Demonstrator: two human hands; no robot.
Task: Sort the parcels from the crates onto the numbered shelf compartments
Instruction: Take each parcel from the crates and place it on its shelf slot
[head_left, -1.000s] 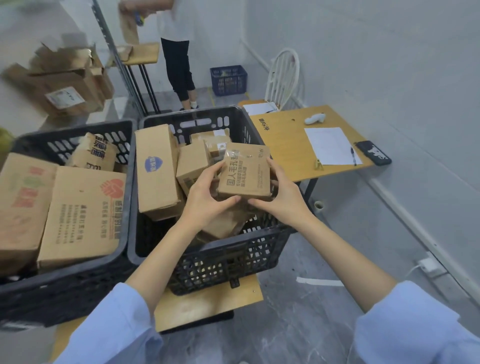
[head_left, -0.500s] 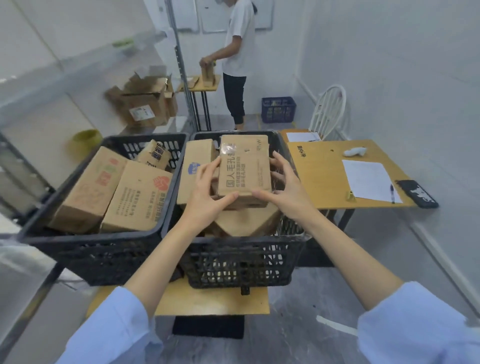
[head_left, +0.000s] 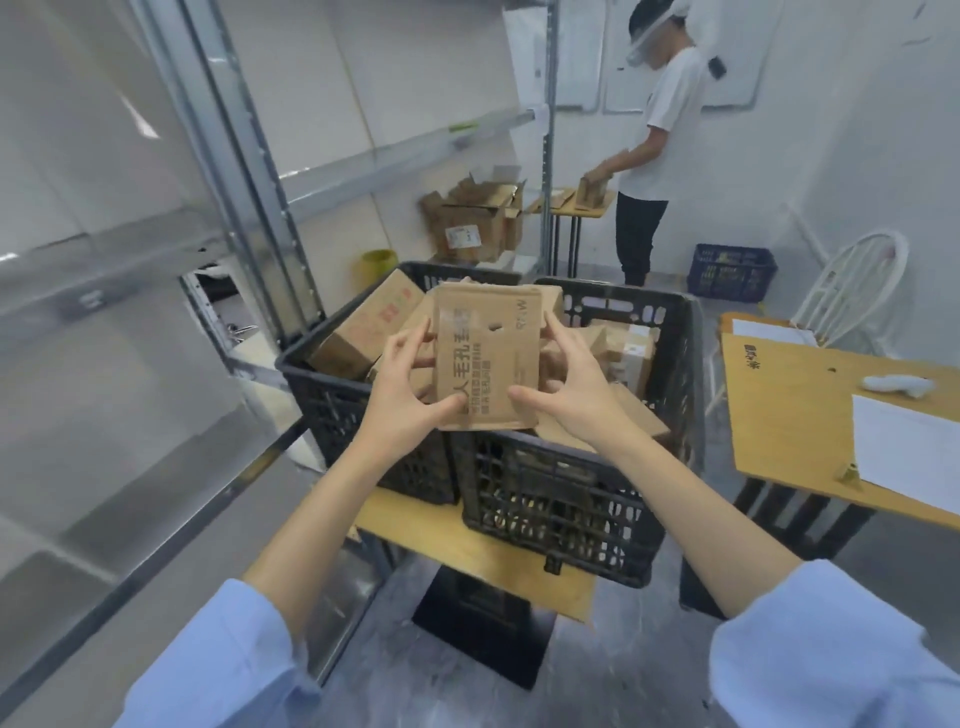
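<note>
White-walled storeroom, with a blurred grey metal shelf rack (head_left: 249, 197) running along the nine o'clock side. At the centre a black plastic lattice crate (head_left: 571, 499) and a second black crate (head_left: 332, 410) at its nine o'clock stand touching on a low wooden bench (head_left: 467, 551), both holding brown cardboard boxes. Above them a flat brown cardboard parcel with dark printed characters (head_left: 488, 358) is held upright by both hands: the left hand (head_left: 410, 384) grips its nine o'clock edge and the right hand (head_left: 571, 384) its three o'clock edge, thumbs on the printed face. At three o'clock a larger wooden bench (head_left: 789, 405) carries a white paper sheet (head_left: 909, 447). At one o'clock a person in a white shirt (head_left: 660, 145) stands near a blue plastic crate (head_left: 732, 270).
</note>
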